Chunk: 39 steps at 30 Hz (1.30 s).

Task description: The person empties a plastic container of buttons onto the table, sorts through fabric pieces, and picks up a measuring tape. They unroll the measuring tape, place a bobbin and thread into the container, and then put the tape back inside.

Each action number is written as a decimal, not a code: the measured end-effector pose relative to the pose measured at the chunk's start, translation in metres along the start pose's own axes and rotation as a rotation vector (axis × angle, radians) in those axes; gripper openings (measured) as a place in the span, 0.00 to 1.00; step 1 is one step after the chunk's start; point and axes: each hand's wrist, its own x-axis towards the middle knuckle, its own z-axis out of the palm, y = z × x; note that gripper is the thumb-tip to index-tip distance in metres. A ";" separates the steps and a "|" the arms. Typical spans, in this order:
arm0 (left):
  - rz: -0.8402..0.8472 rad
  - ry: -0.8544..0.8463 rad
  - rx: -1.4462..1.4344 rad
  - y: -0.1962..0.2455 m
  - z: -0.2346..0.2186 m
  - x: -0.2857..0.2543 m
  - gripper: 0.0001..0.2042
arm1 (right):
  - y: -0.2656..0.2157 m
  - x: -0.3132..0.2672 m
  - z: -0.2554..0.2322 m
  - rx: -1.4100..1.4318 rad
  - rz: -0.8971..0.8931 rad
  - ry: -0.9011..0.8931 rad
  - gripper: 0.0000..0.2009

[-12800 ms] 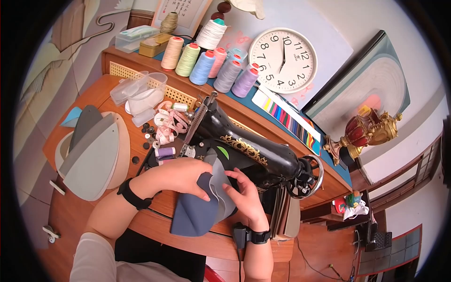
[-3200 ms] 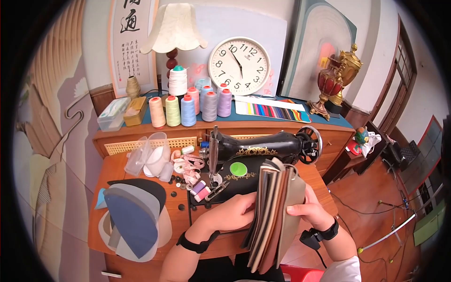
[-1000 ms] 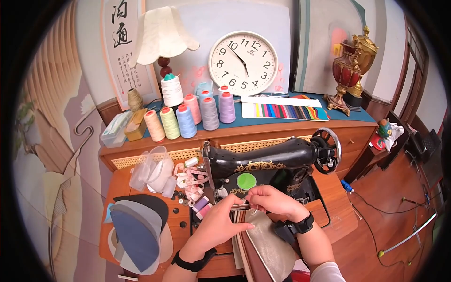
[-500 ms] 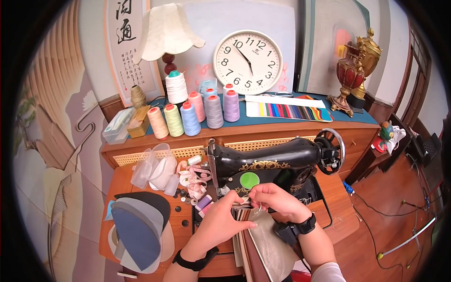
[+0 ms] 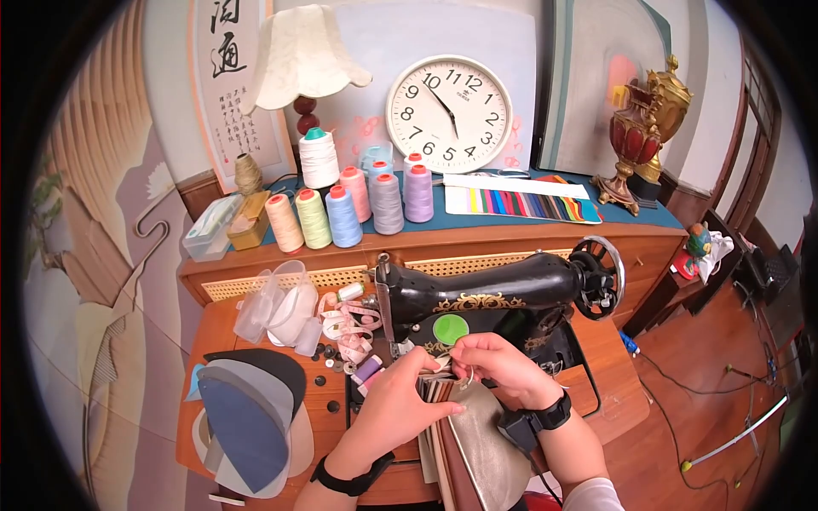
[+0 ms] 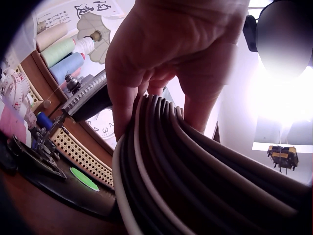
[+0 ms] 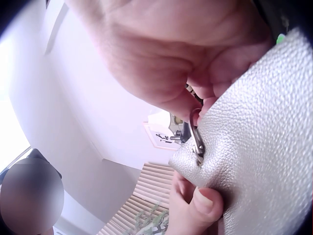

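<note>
A stack of leather-like swatches [image 5: 490, 443], brown, beige and metallic, hangs in front of the sewing machine [image 5: 503, 281]. My left hand [image 5: 396, 409] grips its top end between thumb and fingers; in the left wrist view that hand [image 6: 171, 54] spans many layered edges [image 6: 166, 147]. My right hand [image 5: 503, 366] pinches at the metal ring on the stack's corner. In the right wrist view the ring [image 7: 196, 139] passes through the corner of a silvery swatch [image 7: 264, 132], with the right hand's [image 7: 176, 58] fingertips on it and the left thumb [image 7: 208, 203] below.
Grey and blue curved pieces [image 5: 247, 417] lie at the table's left. Buttons, purple thread [image 5: 366, 369], a pink tape measure [image 5: 351, 328] and clear plastic boxes [image 5: 277, 302] lie left of the machine. Thread cones [image 5: 343, 217] and a clock [image 5: 449, 112] stand on the shelf behind.
The blue-grey piece once held at the machine lies on the left pile. Both hands have since lifted the swatch stack and turned to its ringed corner; over the last half second they have barely moved.
</note>
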 end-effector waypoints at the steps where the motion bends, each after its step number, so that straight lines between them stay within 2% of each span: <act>1: 0.005 -0.007 -0.021 -0.002 0.001 0.000 0.27 | 0.000 0.000 0.000 -0.003 0.001 -0.003 0.09; 4: 0.062 0.014 -0.014 -0.009 0.004 0.001 0.27 | -0.002 0.000 0.002 0.006 0.035 0.030 0.09; 8: 0.018 -0.014 0.004 -0.005 0.005 0.000 0.27 | -0.005 -0.002 0.005 -0.157 0.049 0.039 0.12; 9: 0.036 -0.011 -0.001 -0.006 0.006 0.000 0.26 | -0.004 -0.002 0.005 -0.238 0.039 0.036 0.13; 13: 0.105 0.041 0.015 -0.012 0.011 0.000 0.26 | -0.001 0.000 0.007 -0.247 0.065 0.054 0.14; 15: 0.081 0.026 0.015 -0.012 0.009 0.001 0.25 | 0.010 0.006 0.006 -0.115 0.013 0.084 0.14; 22: 0.080 -0.008 -0.004 -0.009 0.005 0.005 0.23 | 0.016 0.010 0.002 0.087 0.060 0.038 0.12; 27: 0.032 0.002 0.014 -0.014 0.004 0.006 0.23 | 0.028 0.016 -0.002 0.291 0.058 0.044 0.07; 34: 0.059 0.042 -0.005 -0.014 0.005 0.005 0.22 | 0.032 0.018 -0.006 0.351 0.061 0.057 0.07; 39: 0.061 0.041 0.010 -0.016 0.007 0.004 0.22 | 0.022 0.015 0.001 0.233 0.023 0.051 0.09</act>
